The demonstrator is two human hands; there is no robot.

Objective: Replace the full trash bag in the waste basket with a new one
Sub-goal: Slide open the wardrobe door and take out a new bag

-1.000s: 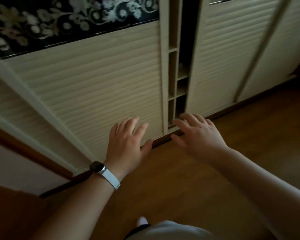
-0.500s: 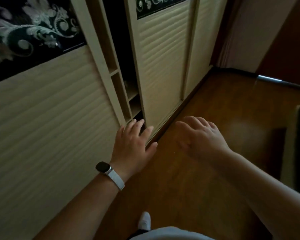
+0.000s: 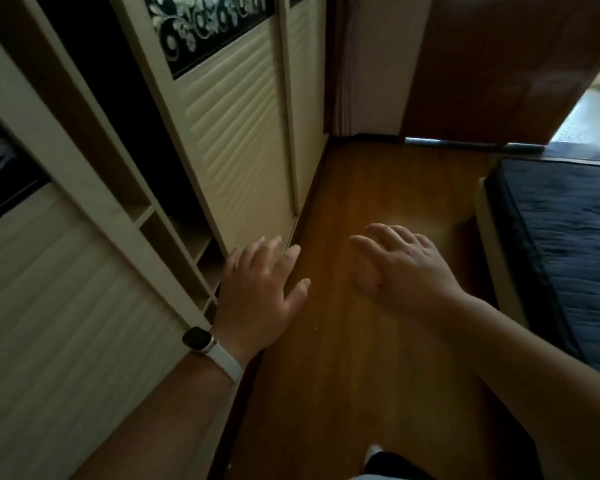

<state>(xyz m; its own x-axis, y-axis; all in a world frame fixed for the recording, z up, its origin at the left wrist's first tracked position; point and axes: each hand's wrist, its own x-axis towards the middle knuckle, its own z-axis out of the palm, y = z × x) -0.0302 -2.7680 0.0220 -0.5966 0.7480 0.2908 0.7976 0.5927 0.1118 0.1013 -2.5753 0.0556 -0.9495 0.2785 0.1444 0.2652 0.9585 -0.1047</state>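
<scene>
No waste basket and no trash bag show in the head view. My left hand (image 3: 260,289) hovers palm down with fingers spread, holding nothing, close to the foot of the wardrobe; a dark watch on a white strap sits on its wrist. My right hand (image 3: 402,268) is held out beside it over the wooden floor, fingers apart and empty.
A cream sliding-door wardrobe (image 3: 236,133) with black floral panels lines the left side, with a dark gap of shelves (image 3: 187,237) between its doors. A bed with a dark blue cover (image 3: 568,244) stands at the right. A brown door (image 3: 492,64) and a lit doorway (image 3: 586,116) lie ahead.
The view has swung to the right, away from the wardrobe front and toward the floor, bed and doorway. Both hands stay outstretched, open and empty.
</scene>
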